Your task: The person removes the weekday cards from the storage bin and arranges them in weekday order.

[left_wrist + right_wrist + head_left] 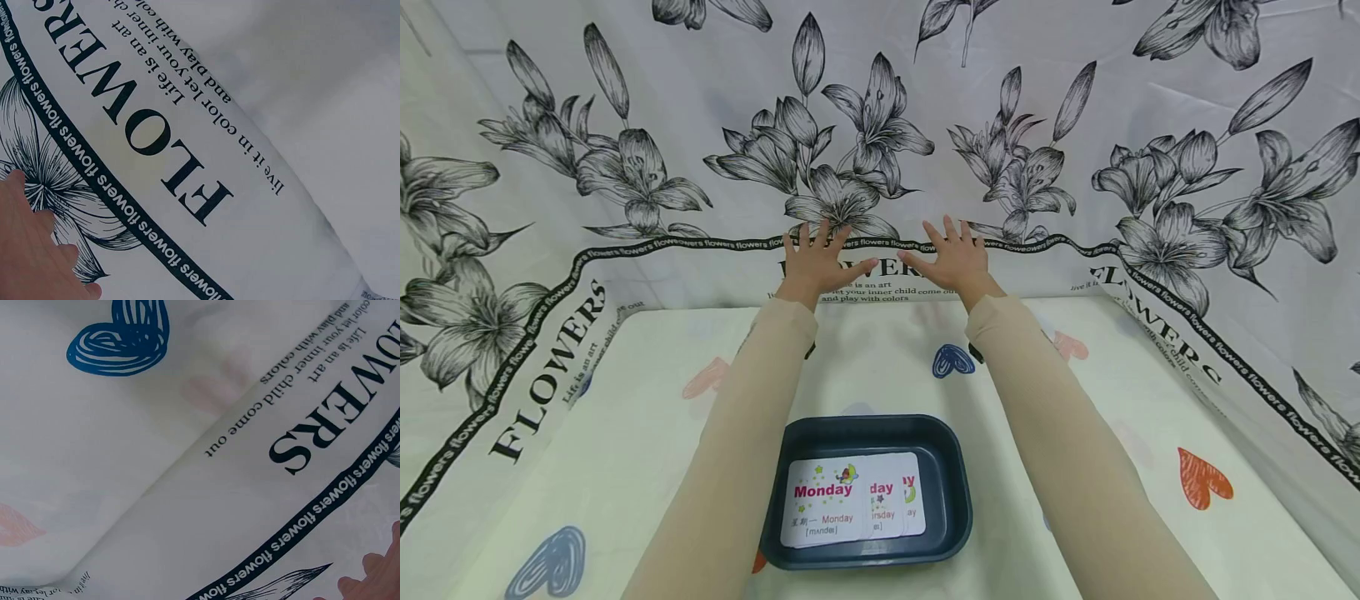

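Both arms stretch forward over the table in the head view. My left hand (817, 265) has its fingers spread and holds nothing; part of it shows at the lower left of the left wrist view. Level with it, my right hand (957, 260) is spread the same way and holds nothing; its fingers peek in at the lower right of the right wrist view. Between the forearms, nearer me, stands a dark blue tray (958, 467). Several white cards lie overlapping in it, the front card (823, 502) reading "Monday". Cards beneath are partly hidden.
A pale tablecloth (880, 367) with printed hearts covers the table. Behind and at the sides hangs a white curtain (737, 108) with black flower drawings and "FLOWERS" lettering. The left forearm lies over the tray's left edge in the head view.
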### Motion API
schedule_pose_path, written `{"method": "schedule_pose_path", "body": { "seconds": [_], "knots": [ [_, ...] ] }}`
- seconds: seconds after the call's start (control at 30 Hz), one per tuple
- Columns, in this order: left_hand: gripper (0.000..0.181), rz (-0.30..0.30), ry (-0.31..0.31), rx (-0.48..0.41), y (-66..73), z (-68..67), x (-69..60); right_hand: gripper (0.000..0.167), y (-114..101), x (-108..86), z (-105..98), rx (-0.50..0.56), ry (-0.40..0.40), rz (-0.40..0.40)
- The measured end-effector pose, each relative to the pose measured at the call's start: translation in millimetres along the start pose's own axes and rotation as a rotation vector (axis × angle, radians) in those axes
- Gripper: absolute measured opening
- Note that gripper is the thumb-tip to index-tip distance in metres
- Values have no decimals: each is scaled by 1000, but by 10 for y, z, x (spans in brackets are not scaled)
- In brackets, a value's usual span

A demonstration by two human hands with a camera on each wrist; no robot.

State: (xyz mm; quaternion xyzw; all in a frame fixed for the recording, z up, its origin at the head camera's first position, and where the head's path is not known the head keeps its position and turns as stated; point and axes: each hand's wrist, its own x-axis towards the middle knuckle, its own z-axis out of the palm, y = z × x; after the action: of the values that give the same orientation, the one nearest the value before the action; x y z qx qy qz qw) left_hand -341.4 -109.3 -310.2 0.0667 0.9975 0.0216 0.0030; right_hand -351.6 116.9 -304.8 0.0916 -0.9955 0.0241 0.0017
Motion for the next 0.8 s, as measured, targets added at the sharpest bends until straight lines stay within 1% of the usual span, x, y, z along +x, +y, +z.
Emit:
{"method": "schedule_pose_path", "body": {
  "seconds": [0.13, 0.27, 0.47, 0.67, 0.8],
  "knots": [
    [89, -1, -4, -4, 8, 4, -12, 84, 0, -16, -1, 8, -5, 5],
    [88, 3, 5, -17, 19, 8, -36, 84, 2, -31, 10, 1, -13, 6],
    [89, 5, 12, -11, 12, 19, -22, 84, 4, -24, 19, 0, -19, -10],
    [90, 28, 9, 23, 25, 14, 13, 84, -32, -26, 19, 38, 22, -49],
    [90, 52, 12, 14, 40, 10, 9, 85, -52, -45, 49, 43, 32, -73]
  ]
}}
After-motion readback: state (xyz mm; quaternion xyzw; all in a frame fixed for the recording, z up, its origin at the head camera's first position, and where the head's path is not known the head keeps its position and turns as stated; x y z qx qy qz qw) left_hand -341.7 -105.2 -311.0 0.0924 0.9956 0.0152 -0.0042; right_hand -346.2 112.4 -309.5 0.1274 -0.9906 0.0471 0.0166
